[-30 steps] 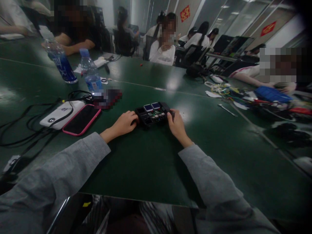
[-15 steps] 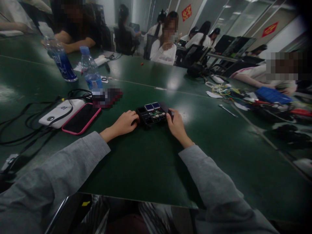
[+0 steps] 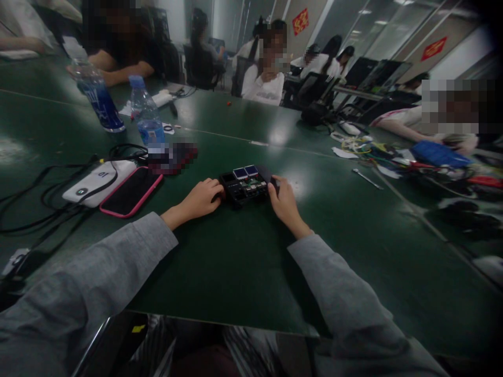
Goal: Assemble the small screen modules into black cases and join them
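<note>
On the green table [image 3: 243,262] in front of me lies a black electronic device [image 3: 231,189] with an exposed circuit board [image 3: 252,185] and two small dark screens [image 3: 245,172] along its far side. Curled fingers of my left hand [image 3: 200,200] grip its left end. My right hand [image 3: 285,201] holds the right end, thumb on the near side and fingers behind. Both hands rest low, close to the tabletop. The fingertips of each hand are partly hidden by the device.
To the left are a pink-edged phone [image 3: 131,192], a white power bank [image 3: 98,183] with black cables, and two bottles, one clear [image 3: 147,112], one blue-labelled [image 3: 98,99]. Rightward lie a cotton-swab-like white stick [image 3: 367,178], tangled wires [image 3: 361,146] and a blue object [image 3: 440,156]. Several people sit beyond.
My hands and the device stay in place. Only a person at the far right shifts slightly.
</note>
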Available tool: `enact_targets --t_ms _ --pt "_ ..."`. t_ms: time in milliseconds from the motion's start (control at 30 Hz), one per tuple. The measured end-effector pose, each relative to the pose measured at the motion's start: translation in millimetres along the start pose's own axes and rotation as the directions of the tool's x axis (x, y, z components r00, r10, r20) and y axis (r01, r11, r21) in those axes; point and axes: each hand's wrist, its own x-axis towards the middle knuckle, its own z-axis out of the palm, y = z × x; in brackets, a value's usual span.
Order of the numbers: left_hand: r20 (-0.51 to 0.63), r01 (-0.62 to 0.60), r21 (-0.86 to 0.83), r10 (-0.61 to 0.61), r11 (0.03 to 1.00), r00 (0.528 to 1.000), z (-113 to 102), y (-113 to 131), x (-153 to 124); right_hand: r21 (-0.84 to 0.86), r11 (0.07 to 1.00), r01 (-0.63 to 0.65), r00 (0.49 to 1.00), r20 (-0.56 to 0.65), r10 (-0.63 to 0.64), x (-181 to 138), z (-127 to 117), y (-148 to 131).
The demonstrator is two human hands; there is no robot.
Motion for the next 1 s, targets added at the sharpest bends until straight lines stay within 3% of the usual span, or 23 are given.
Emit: enact_targets --t_ms 1000 --pt "0.004 -0.006 -0.009 0.006 1.0 1.0 2.6 -3.7 1.1 0.002 1.0 0.009 1.0 -0.004 -0.009 0.2 0.2 0.1"
